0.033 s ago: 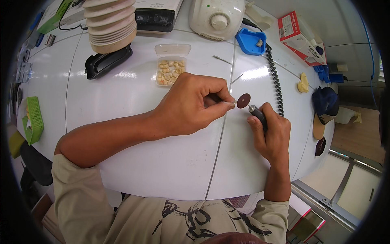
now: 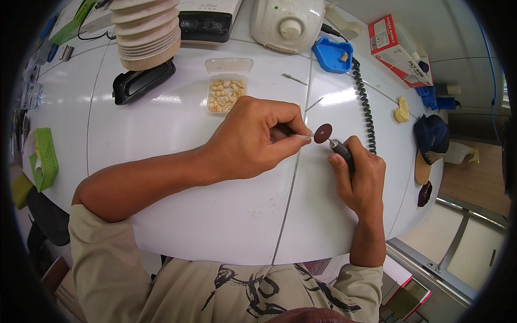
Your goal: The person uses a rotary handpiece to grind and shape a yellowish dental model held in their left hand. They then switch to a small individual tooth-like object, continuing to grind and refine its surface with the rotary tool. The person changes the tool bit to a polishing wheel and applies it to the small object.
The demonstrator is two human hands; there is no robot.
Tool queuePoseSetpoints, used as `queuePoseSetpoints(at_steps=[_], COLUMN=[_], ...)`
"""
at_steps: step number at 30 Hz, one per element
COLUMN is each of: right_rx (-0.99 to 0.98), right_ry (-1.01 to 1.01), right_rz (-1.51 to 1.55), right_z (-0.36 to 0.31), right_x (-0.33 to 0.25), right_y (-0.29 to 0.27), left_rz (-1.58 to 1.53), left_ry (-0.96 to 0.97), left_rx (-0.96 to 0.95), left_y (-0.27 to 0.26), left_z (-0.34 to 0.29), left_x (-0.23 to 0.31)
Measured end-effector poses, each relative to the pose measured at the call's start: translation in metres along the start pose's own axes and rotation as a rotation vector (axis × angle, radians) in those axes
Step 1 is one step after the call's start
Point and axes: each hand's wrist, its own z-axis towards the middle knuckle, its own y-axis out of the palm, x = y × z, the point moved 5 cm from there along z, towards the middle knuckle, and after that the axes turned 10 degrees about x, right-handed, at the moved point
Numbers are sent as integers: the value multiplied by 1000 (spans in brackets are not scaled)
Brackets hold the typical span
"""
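My right hand [image 2: 362,175] is closed round a dark rotary handpiece [image 2: 342,152]. A thin brown disc [image 2: 323,133] sits on its tip and points toward the other hand. My left hand [image 2: 264,134] pinches thumb and forefinger together right beside the disc. Something small and pale shows at those fingertips, too little of it to name. Beyond the left hand stands a clear plastic box [image 2: 209,96] with its lid [image 2: 229,66] swung back, holding several cream tooth-like pieces [image 2: 225,91].
Two thin metal burs [image 2: 294,79] lie past my hands. A coiled black cord [image 2: 366,107] runs down from a cream control unit [image 2: 288,24] and a blue tray [image 2: 332,55]. A ribbed hose [image 2: 145,32] hangs at upper left; a green basket [image 2: 46,160] stands at far left.
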Motion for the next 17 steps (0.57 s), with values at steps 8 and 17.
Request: queuePoseSetpoints(at_steps=[8,17], right_rx=[7,1], right_ry=[7,-7], right_rz=[13,-12], right_z=[0,0], right_x=[1,0], right_y=[0,1], left_rz=[-20,-13], left_ry=[-5,-9], left_rx=[3,-7], left_y=[0,0], left_z=[0,0], left_x=[-1,1])
